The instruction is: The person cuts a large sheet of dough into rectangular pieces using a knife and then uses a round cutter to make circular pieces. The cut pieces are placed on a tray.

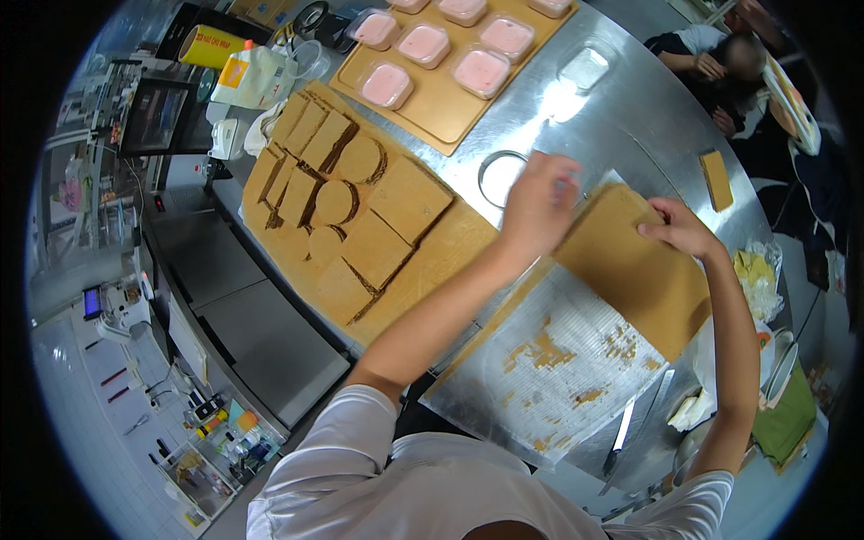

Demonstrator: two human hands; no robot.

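Observation:
A sheet of brown sponge cake (631, 263) lies on the steel table, overlapping a crumb-stuck paper liner (560, 378). My right hand (682, 226) grips the cake's far right edge, thumb on top and fingers hidden beyond. Motion blurs my left hand (543, 202), held by the cake's far left corner; whether its fingers hold something cannot be made out. Beside it is a metal ring cutter (484, 181), partly hidden by that hand. To the left, cut rectangles (378, 246) and rounds (336, 202) of cake rest on a brown sheet (445, 253).
Plastic tubs of pink filling (481, 71) stand on a golden tray (439, 128) at the back. A transparent lid (586, 67) and a cake strip (717, 181) lie farther right. Nearer me is a long knife (624, 425). Another person (709, 64) is across the table.

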